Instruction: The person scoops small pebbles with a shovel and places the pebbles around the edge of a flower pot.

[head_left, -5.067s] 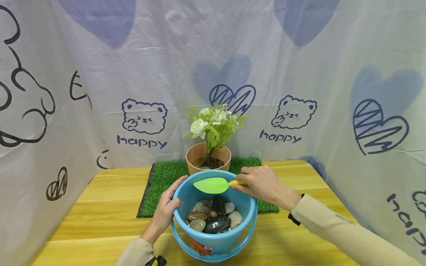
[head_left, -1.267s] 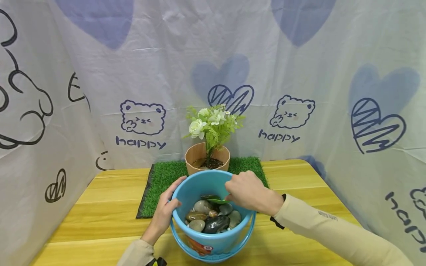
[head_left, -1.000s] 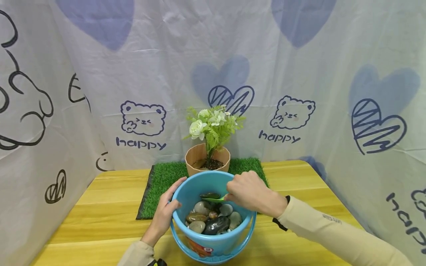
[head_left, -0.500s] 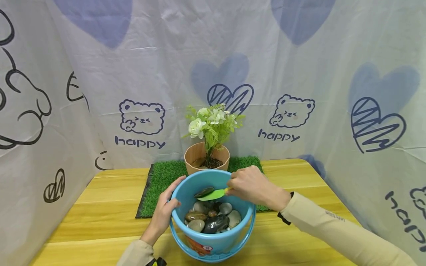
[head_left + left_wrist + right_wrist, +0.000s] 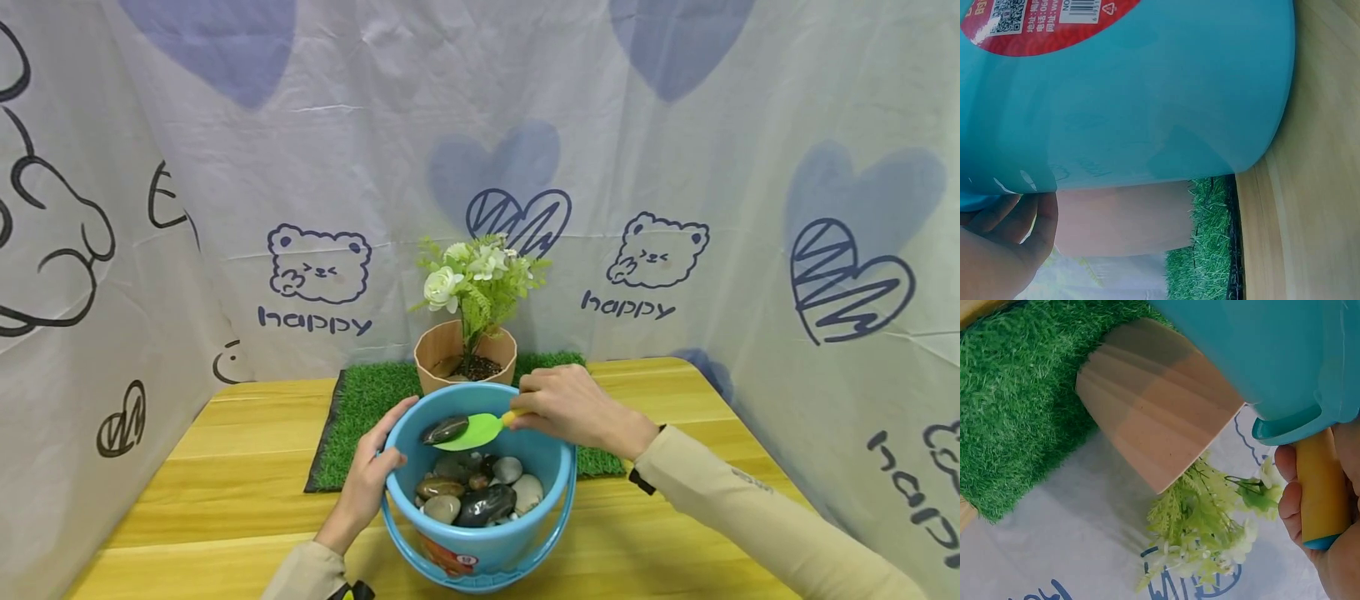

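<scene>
A blue bucket [image 5: 480,542] stands at the front of the table with several wet stones [image 5: 486,505] inside. My left hand [image 5: 369,475] grips its left rim, thumb inside and fingers along the outer wall. In my right hand [image 5: 573,406] is the yellow handle [image 5: 1322,490] of a green toy trowel [image 5: 480,431], above the bucket's right rim. The trowel's blade is inside the bucket, above the stones, bearing a dark oval stone [image 5: 446,430] at its tip. In the left wrist view, fingers [image 5: 1041,228] lie against the bucket wall.
Behind the bucket, a tan flowerpot [image 5: 435,354] with white flowers [image 5: 442,287] and soil stands on a green turf mat [image 5: 375,400]. The mat lies on a wooden table [image 5: 247,467]. Printed cloth [image 5: 637,167] hangs around the back and sides.
Five seconds ago the trowel was bare. It then dipped among the stones, and now has risen with the dark oval stone, moving up and left. The left hand keeps its hold.
</scene>
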The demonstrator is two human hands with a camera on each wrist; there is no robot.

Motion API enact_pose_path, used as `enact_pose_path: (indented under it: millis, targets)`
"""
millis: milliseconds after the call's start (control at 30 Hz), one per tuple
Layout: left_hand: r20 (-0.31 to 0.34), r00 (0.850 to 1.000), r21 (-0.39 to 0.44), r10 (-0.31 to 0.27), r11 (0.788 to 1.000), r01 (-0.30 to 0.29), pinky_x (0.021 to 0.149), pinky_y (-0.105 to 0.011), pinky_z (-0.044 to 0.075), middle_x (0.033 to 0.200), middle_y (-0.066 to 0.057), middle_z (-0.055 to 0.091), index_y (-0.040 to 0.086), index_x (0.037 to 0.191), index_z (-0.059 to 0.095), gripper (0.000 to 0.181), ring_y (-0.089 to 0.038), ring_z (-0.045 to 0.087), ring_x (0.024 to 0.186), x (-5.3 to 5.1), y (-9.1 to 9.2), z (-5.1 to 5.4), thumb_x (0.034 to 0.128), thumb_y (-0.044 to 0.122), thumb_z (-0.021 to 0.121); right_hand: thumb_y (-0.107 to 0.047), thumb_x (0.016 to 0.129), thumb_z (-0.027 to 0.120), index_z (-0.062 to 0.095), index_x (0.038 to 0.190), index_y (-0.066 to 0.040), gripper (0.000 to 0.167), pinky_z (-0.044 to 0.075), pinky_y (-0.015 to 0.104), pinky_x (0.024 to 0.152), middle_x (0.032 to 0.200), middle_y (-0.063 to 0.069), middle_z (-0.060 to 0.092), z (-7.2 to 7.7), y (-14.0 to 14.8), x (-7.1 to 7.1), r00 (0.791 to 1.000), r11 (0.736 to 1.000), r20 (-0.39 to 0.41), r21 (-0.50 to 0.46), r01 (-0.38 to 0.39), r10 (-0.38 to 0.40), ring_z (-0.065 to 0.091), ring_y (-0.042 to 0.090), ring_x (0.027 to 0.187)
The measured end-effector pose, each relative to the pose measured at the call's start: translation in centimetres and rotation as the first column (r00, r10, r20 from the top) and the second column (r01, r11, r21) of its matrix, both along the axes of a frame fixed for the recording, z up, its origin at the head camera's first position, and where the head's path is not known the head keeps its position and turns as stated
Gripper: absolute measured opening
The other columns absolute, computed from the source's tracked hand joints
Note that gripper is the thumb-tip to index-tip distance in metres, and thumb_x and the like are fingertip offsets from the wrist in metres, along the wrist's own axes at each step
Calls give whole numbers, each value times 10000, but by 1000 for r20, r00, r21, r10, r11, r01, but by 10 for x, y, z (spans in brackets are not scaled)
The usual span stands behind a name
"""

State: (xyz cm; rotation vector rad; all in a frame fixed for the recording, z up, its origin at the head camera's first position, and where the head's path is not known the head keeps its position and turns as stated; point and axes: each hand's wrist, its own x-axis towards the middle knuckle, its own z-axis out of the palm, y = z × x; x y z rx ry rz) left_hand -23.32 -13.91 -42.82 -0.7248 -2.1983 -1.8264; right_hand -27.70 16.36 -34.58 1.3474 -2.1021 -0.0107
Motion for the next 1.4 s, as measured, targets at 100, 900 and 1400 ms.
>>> enact_pose_path:
  millis: [100,900,1400]
  targets:
    - [-7,1000,0,-2,1000,2,821,-376,532,1386,-199,540,190,1490,417,720,-344,579,1103,0,0,0,793,6,390,-387,817,734,698,775,-237,159,324,165,489,685,-76,526,0,0,-1,1000,1000,5,-4,-3,3,459,44,555]
    - [0,1000,-5,7,1000,-7,814,-394,534,1401,-193,531,195,1491,414,723,-328,579,1113,0,-1,2,790,16,401,-400,847,704,757,882,-231,181,380,177,544,755,-82,583,-5,-3,-2,997,999,68,-25,42,-40,511,64,658]
    - [32,999,7,24,1000,-24,755,-388,517,1364,-160,562,233,1488,415,734,-299,597,1008,0,1,0,788,13,399,-394,846,708,782,943,-241,196,383,180,568,812,-122,686,-6,-3,-1,991,997,123,-53,62,-55,491,63,676]
